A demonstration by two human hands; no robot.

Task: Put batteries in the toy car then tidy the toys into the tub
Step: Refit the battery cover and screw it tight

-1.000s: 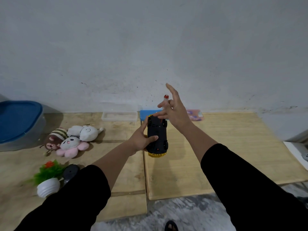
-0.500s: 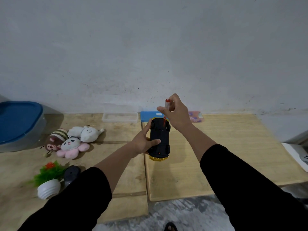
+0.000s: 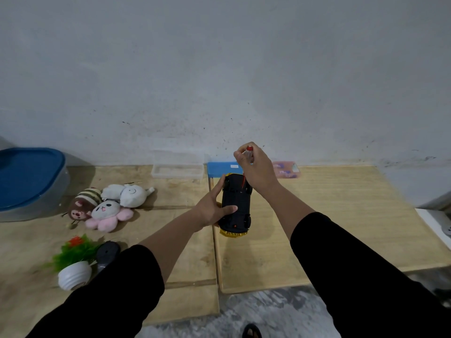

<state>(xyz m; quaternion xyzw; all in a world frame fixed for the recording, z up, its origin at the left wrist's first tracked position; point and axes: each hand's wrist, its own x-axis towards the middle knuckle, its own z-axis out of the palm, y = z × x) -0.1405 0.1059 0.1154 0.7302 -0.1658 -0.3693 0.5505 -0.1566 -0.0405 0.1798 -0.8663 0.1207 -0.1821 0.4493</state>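
Grey plaster wall (image 3: 219,69) is backing two pale wooden boards (image 3: 341,215). Above their seam, the left hand (image 3: 211,211) is gripping the upturned toy car (image 3: 235,206), thumb across its black underside, while the right hand (image 3: 256,167) is pinching a red-tipped screwdriver (image 3: 249,154) over its far end.

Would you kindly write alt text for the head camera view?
A left hand holds an upturned toy car while the right hand works a small screwdriver at its underside. Three plush toys and a blue-lidded tub sit to the left.
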